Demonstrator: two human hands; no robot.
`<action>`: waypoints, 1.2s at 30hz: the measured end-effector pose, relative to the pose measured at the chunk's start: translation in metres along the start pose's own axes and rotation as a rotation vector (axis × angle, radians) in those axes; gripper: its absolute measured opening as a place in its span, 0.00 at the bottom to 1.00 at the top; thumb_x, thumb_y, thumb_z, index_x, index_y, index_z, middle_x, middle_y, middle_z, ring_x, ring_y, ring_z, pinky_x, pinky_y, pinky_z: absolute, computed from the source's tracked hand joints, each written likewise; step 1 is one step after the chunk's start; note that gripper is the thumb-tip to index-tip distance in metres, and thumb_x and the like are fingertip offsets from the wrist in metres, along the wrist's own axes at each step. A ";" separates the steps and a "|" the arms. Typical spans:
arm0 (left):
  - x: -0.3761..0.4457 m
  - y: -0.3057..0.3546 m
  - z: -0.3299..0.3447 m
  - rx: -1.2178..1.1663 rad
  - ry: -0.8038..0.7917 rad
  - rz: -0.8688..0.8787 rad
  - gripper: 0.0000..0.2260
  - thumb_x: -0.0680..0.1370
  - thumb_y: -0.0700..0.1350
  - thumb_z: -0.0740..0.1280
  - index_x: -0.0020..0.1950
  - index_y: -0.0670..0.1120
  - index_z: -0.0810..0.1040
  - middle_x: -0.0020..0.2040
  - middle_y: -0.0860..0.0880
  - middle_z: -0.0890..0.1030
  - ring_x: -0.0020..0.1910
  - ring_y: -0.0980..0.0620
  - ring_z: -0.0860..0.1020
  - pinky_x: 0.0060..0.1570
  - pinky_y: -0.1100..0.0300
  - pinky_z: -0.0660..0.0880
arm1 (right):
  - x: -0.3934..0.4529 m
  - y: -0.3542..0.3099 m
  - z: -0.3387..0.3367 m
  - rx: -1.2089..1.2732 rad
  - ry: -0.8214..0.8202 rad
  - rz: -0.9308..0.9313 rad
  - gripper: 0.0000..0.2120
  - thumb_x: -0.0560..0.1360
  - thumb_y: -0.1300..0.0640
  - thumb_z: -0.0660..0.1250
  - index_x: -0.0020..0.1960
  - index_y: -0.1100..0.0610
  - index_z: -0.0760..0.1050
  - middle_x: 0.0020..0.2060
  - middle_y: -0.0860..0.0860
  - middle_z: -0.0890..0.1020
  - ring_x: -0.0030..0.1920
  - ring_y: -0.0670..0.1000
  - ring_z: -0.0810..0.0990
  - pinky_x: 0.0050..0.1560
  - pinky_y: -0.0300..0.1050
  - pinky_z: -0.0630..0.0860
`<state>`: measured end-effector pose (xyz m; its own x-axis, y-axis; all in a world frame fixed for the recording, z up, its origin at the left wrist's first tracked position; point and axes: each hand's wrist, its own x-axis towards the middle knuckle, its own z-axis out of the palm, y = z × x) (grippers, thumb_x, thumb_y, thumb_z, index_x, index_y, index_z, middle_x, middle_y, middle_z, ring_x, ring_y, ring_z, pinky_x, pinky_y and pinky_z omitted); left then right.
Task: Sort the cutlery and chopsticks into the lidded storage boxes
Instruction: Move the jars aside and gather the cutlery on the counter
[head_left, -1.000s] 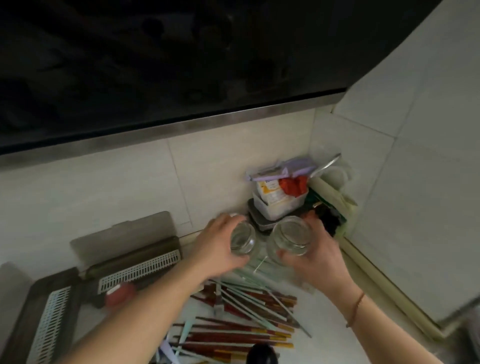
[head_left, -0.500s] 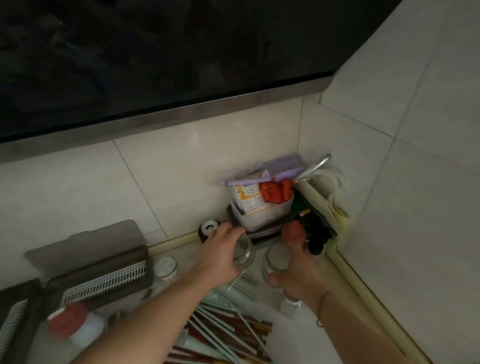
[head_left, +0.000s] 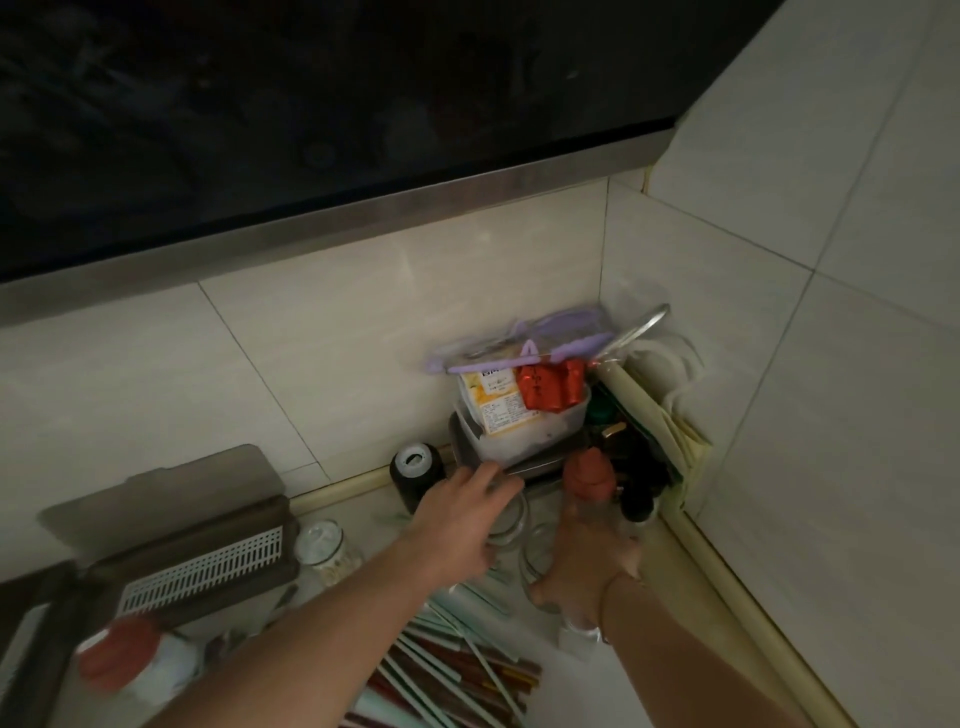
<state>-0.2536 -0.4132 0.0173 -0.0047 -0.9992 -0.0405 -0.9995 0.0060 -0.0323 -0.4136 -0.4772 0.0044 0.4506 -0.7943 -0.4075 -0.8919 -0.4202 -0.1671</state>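
My left hand (head_left: 460, 525) grips the rim of a small clear glass jar (head_left: 511, 522), held low near the counter's back corner. Beside it, my right hand (head_left: 582, 564) wraps around a second clear glass jar (head_left: 537, 553); the two jars are nearly touching. A loose pile of dark red and pale green chopsticks (head_left: 457, 673) lies on the counter under my forearms. At the left, a brown storage box (head_left: 208, 525) stands with its lid raised and a white slotted insert (head_left: 208, 569) inside. Part of a second box (head_left: 31, 629) shows at the far left edge.
The corner holds a clear tub of packets (head_left: 524, 421) under a purple lid, a black bottle with a white cap (head_left: 415, 473), a brown-capped bottle (head_left: 589, 473) and dark bottles. A small toothpick jar (head_left: 324, 545) and a red-capped white bottle (head_left: 127, 662) stand by the box.
Both hands have carried the glass jars down and back toward the corner, close to the counter. The view has shifted, so the boxes sit further left.
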 end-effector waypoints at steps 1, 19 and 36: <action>0.003 0.002 0.001 0.012 -0.009 0.022 0.39 0.66 0.48 0.74 0.74 0.52 0.60 0.68 0.48 0.63 0.60 0.46 0.69 0.54 0.51 0.74 | -0.001 0.001 0.001 -0.002 -0.023 -0.003 0.51 0.64 0.41 0.70 0.76 0.53 0.44 0.70 0.51 0.66 0.67 0.54 0.68 0.62 0.54 0.69; 0.058 0.016 -0.006 0.179 -0.170 0.432 0.36 0.63 0.42 0.71 0.71 0.50 0.65 0.60 0.48 0.71 0.52 0.45 0.73 0.52 0.50 0.67 | -0.015 0.027 0.013 0.090 -0.068 0.036 0.47 0.62 0.39 0.71 0.72 0.52 0.50 0.59 0.46 0.74 0.58 0.51 0.76 0.55 0.47 0.73; 0.033 0.012 0.006 0.172 -0.006 0.374 0.31 0.75 0.37 0.61 0.77 0.49 0.57 0.73 0.39 0.62 0.66 0.39 0.67 0.61 0.47 0.68 | -0.024 0.017 -0.008 -0.002 -0.068 0.008 0.54 0.63 0.32 0.70 0.76 0.53 0.44 0.65 0.47 0.72 0.63 0.51 0.73 0.60 0.50 0.73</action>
<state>-0.2659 -0.4456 0.0092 -0.3661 -0.9265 -0.0867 -0.9089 0.3760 -0.1805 -0.4393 -0.4689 0.0183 0.4394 -0.7662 -0.4690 -0.8956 -0.4144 -0.1621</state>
